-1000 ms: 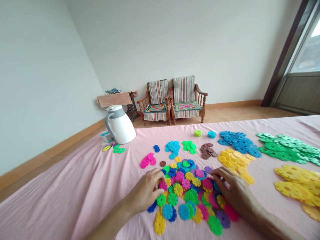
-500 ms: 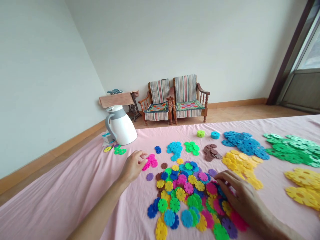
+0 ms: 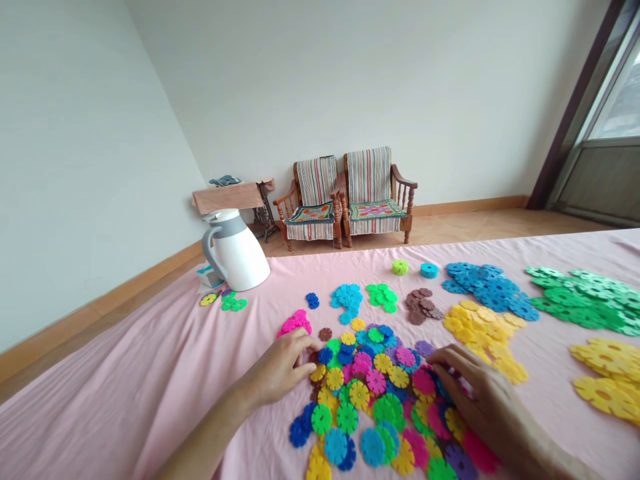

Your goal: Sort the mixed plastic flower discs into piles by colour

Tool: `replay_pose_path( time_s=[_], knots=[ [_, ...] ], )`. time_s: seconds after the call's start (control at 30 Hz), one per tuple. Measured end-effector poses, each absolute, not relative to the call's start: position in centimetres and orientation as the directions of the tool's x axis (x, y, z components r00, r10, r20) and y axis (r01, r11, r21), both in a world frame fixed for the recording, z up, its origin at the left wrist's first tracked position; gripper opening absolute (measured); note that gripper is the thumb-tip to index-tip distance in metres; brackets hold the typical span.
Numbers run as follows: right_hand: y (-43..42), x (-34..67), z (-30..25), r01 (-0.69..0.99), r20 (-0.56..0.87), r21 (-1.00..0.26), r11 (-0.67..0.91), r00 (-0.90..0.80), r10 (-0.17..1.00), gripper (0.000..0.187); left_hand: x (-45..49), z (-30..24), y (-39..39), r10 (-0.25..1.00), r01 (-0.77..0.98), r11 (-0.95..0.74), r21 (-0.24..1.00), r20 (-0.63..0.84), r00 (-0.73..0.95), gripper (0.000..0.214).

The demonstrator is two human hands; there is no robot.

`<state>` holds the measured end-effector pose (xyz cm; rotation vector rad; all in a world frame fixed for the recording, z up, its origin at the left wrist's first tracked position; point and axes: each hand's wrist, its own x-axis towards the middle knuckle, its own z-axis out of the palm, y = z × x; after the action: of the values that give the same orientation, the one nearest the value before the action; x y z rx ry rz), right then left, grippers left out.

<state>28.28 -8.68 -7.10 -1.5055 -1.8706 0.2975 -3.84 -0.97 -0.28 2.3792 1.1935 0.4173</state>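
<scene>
A mixed heap of notched plastic discs (image 3: 376,381) in many colours lies on the pink cloth in front of me. At its left edge is my left hand (image 3: 285,363), thumb and forefinger apart beside blue and yellow discs, with nothing visible between them. Just behind that hand sits a small pile of pink discs (image 3: 295,322), partly covered by it. My right hand (image 3: 475,393) rests over the heap's right side, fingers curved and a gap showing between thumb and forefinger. Discs lie under its palm, partly hidden.
Beyond the heap are single-colour piles: light blue (image 3: 347,301), green (image 3: 382,297), brown (image 3: 423,307) and dark blue discs (image 3: 313,301). Larger blue (image 3: 483,287), yellow (image 3: 483,333) and green pieces (image 3: 585,300) lie rightward. A white jug (image 3: 243,260) stands back left.
My left hand has moved from the pink pile rightward and toward me, to the mixed heap's left edge. It now covers the spot where a purple disc lay. My right hand has barely moved.
</scene>
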Motion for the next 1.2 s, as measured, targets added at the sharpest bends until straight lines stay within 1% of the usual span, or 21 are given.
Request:
replay_pose_path(
  time_s=[0.1,0.2,0.37,0.57,0.67,0.77,0.9,1.03,1.1,1.13,1.2],
  knots=[
    [-8.7,28.1,-6.7,0.761,0.394,-0.573,0.304,-0.069,0.916,0.023,-3.6,0.0,-1.2,0.815,0.673,-0.507,0.538,0.045,0.578,0.021],
    [-8.7,27.9,-6.6,0.762,0.407,-0.566,0.316,-0.075,0.910,0.023,-3.2,-0.1,-1.4,0.805,0.649,-0.517,0.558,0.059,0.590,0.018],
    [-8.8,28.1,-6.9,0.775,0.401,-0.552,0.308,-0.077,0.913,0.022,-2.3,-0.6,-1.8,0.772,0.574,-0.563,0.595,0.130,0.623,0.021],
    [-9.6,26.8,-5.9,0.755,0.465,-0.524,0.394,-0.134,0.875,0.019,-1.0,-0.7,-3.0,0.814,0.499,-0.534,0.683,0.254,0.523,0.018],
    [-10.1,24.5,-4.4,0.706,0.431,-0.564,0.429,-0.191,0.882,0.019,-0.5,-0.9,-3.6,0.834,0.482,-0.500,0.719,0.248,0.494,0.016],
    [-10.2,21.5,-2.9,0.673,0.341,-0.628,0.390,-0.213,0.916,0.014,-0.2,-1.4,-4.0,0.830,0.466,-0.492,0.736,0.234,0.507,0.016],
    [-9.8,18.4,-2.1,0.622,0.305,-0.708,0.335,-0.159,0.939,0.006,0.0,-1.9,-4.5,0.814,0.434,-0.492,0.755,0.222,0.537,0.017],
    [-9.3,17.9,-2.4,0.536,0.297,-0.776,0.332,-0.153,0.942,0.010,0.0,-1.9,-4.6,0.803,0.405,-0.491,0.771,0.221,0.554,0.017],
    [-8.5,19.0,-2.6,0.573,0.307,-0.754,0.322,-0.126,0.943,0.012,-0.4,-2.0,-4.1,0.811,0.404,-0.507,0.761,0.264,0.521,0.019],
    [-7.9,19.9,-2.6,0.615,0.315,-0.727,0.307,-0.098,0.944,0.013,-0.8,-2.0,-3.6,0.829,0.405,-0.503,0.764,0.294,0.476,0.019],
    [-6.1,22.1,-2.7,0.719,0.354,-0.649,0.250,-0.005,0.935,0.014,-1.8,-2.2,-2.3,0.882,0.404,-0.458,0.792,0.347,0.320,0.020]
  ],
)
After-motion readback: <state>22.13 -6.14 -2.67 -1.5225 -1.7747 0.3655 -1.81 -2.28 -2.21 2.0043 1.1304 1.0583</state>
